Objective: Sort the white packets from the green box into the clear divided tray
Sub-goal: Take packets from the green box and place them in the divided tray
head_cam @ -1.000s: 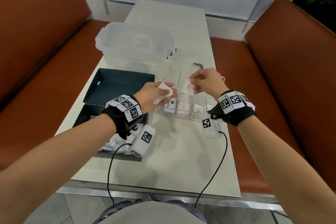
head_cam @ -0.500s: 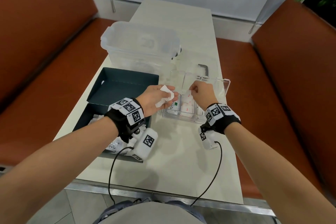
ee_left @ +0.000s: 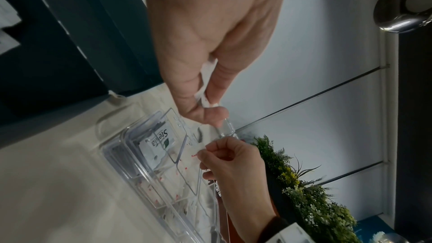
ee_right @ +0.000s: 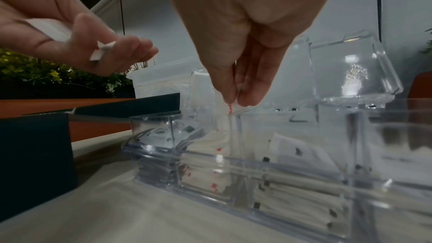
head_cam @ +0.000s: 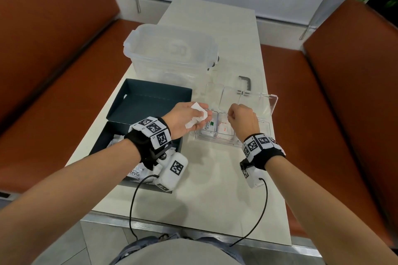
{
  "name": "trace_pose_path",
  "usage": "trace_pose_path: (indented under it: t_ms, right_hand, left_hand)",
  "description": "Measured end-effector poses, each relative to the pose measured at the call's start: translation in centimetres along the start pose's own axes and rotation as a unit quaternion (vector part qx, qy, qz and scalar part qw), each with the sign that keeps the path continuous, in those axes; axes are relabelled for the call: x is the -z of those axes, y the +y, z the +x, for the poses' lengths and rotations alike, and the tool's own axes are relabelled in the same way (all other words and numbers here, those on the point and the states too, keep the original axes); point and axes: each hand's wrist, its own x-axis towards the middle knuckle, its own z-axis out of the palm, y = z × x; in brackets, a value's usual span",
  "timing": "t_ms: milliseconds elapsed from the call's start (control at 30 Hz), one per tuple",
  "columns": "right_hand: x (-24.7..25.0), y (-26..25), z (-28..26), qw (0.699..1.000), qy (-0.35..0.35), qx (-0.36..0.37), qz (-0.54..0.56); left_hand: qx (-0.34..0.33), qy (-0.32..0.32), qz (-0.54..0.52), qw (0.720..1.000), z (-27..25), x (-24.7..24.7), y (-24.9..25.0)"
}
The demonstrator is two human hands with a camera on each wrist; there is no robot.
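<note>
Right hand (head_cam: pixel 243 120): thumb and forefinger pinched on the top edge of a red-printed packet (ee_right: pixel 228 107), held upright, lower end already inside the middle front compartment of the clear divided tray (head_cam: pixel 271 127). Left hand (head_cam: pixel 187 119): fingers curled around a small bunch of spare white packets (head_cam: pixel 197 116), hovering just beside the tray's left end, above the Stevia compartment (head_cam: pixel 208 126). Keep the pinch high on the packet edge, clear of the divider walls. Lower straight down, flat face parallel to the stack of red-printed packets beneath, so that no corner catches on the partition. Release only once the lower edge rests on the stack; otherwise likely to tip and lean across a divider. Match print to compartment: green-logo packets at left, red-printed in the middle, a further white stack at right, print too small to read. Hold the left hand steady and away from the raised hinged lid (head_cam: pixel 261 101) behind the tray; a knock there probably shifts the light tray on the table (head_cam: pixel 215 196). Green box (head_cam: pixel 120 142) at left, lid part open, more packets inside near the left wrist; sorting judged partly done. Large clear lidded tub (head_cam: pixel 170 54) and dark handle (head_cam: pixel 245 82) farther back, not involved.
</note>
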Motion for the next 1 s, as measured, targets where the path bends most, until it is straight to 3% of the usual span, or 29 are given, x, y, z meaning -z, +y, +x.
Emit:
trace_pose_path:
  t_ms: [333, 600, 1000]
  right_hand:
    - [-0.4, -0.1, 0.5, 1.000, 0.002, -0.014, -0.018]
    - [-0.9, -0.2, 0.9, 0.997, -0.048, -0.005, -0.067]
    - [-0.6, 0.0, 1.3, 0.998, -0.054, -0.019, -0.020]
  left_hand:
    - [0.006, -0.004, -0.007, 1.000, 0.1, 0.4, 0.1]
    - [0.008, 0.002, 0.000, 1.000, -0.1, 0.7, 0.2]
    - [0.010, 0.010, 0.000, 1.000, -0.7, 1.0, 0.4]
